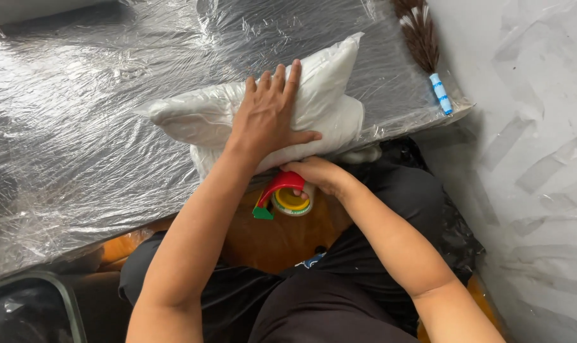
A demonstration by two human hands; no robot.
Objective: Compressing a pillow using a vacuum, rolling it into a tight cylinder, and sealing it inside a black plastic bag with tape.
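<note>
My left hand (269, 117) lies flat, fingers spread, on top of a white plastic-wrapped soft package (330, 76) that rests at the near edge of a table covered in clear plastic film (79, 146). Just below the package, my right hand (317, 174) grips a tape dispenser (282, 194) with a red handle, a green tip and a yellow-cored roll of clear tape. The dispenser sits against the package's lower edge, over my lap.
A small broom (422, 38) with dark bristles and a blue-and-white handle lies at the table's right corner. A grey plastered wall (536, 159) stands on the right. A dark bin with a black liner (28, 311) is at lower left. An orange-brown object (282, 241) sits between my knees.
</note>
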